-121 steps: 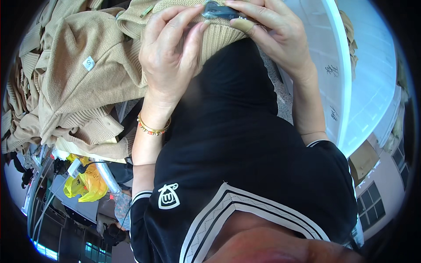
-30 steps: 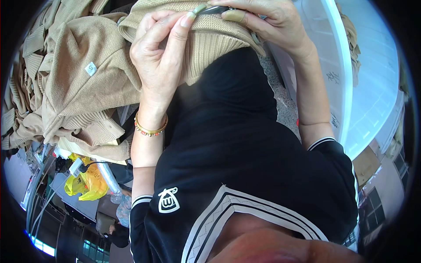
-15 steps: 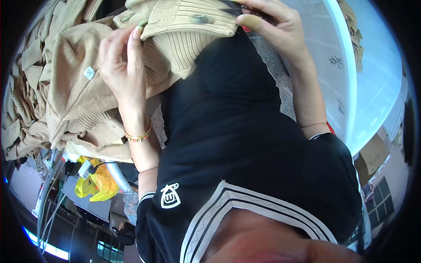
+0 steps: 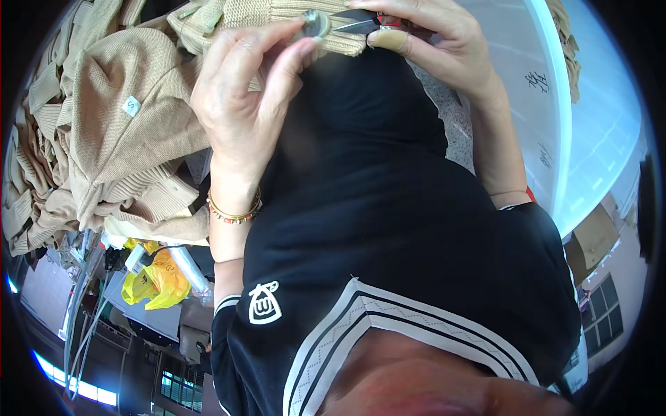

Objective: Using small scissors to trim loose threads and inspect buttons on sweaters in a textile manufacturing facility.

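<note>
Button [image 4: 318, 25] pinched and small scissors [image 4: 361, 27] held, over tan knitwear [image 4: 348, 44]

At the left of the frame, a heap of tan sweaters [image 4: 132, 125] looks soft and limp, likely to sag unless gathered by a seam or ribbed edge. Toward the upper centre, the left hand [image 4: 239, 97] has thumb and forefinger closed on the round, greyish button, which looks light, hard and a little slippery; its rim seems the best hold. Whether it is sewn on, I cannot tell. Behind it, the knitwear's ribbed edge looks thick and stretchy, so a flat pinch should suit it. Just right, the scissors' dark blades stand parted, seemingly stiff and sharp, best held by the handles, where the right hand's [image 4: 451, 45] fingers grip. Farther right stands a white tub [image 4: 562, 139].
</note>
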Motion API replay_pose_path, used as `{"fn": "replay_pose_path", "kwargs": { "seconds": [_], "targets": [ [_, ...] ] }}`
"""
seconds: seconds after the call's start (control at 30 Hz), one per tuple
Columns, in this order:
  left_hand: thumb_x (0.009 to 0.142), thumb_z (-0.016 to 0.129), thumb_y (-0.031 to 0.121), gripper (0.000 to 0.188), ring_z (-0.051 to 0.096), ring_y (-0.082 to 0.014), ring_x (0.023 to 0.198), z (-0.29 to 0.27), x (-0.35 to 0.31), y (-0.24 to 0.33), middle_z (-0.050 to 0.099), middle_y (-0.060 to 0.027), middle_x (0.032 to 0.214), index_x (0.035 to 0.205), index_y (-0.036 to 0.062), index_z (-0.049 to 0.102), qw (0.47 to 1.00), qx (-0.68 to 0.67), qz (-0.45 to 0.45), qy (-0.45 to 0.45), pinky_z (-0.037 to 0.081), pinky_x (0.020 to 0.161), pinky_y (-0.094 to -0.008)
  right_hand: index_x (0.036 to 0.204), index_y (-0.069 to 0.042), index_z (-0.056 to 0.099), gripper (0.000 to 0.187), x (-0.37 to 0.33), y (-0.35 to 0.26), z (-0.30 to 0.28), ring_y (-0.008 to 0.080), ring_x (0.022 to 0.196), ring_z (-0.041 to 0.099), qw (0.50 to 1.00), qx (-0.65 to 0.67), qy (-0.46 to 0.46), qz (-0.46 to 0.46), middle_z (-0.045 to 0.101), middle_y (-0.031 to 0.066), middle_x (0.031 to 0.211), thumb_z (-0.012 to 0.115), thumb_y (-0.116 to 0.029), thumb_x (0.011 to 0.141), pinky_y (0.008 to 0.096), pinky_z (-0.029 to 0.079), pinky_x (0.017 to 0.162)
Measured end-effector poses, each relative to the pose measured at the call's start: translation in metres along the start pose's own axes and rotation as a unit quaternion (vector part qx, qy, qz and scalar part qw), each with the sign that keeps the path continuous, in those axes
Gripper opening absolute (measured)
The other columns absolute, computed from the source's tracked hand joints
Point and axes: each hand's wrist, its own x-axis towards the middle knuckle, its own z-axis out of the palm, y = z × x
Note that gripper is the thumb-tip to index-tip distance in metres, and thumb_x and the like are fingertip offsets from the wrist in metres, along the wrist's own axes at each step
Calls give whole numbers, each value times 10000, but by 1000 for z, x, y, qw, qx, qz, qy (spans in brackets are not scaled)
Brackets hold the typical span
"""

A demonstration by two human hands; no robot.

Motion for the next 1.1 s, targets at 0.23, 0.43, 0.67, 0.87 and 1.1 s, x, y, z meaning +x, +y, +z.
{"fn": "replay_pose_path", "kwargs": {
  "seconds": [0.23,0.43,0.67,0.87,1.1],
  "targets": [
    [828,805,51,212,618,-86,629,4,-2,-7,660,-46,834,1032,26,751,998,30,46,26,502,579,-225,1162,36,709,355,5,-5,-11,174,778,564,1000,-16,-20,-10,606,75,880,796,-57,831,276,447,680],
    [879,755,36,151,609,-85,620,7,-7,-3,672,-52,811,1029,20,754,998,-2,4,56,485,558,-223,1158,21,713,341,12,-9,-12,171,761,556,997,-62,-33,-14,595,74,862,791,-72,839,276,440,648],
    [908,722,36,107,593,-93,606,11,-6,-10,670,-54,775,1007,8,752,995,-25,37,84,462,549,-227,1158,-2,719,330,27,-18,-14,166,731,550,993,-96,-59,-39,581,66,837,781,-83,845,279,431,628],
    [901,726,30,112,611,-108,617,13,-8,-12,679,-63,787,1007,9,754,995,-21,42,90,483,558,-234,1168,-19,723,326,31,-13,-19,160,723,551,990,-87,-107,-20,572,55,821,771,-98,856,278,432,622],
    [938,686,32,113,661,-137,779,11,-9,-4,739,-88,914,1021,-11,750,997,20,18,70,511,719,-238,1183,-29,718,329,39,-20,-24,149,728,548,984,-99,-148,-18,565,42,823,764,-113,868,267,432,629]
  ]
}}
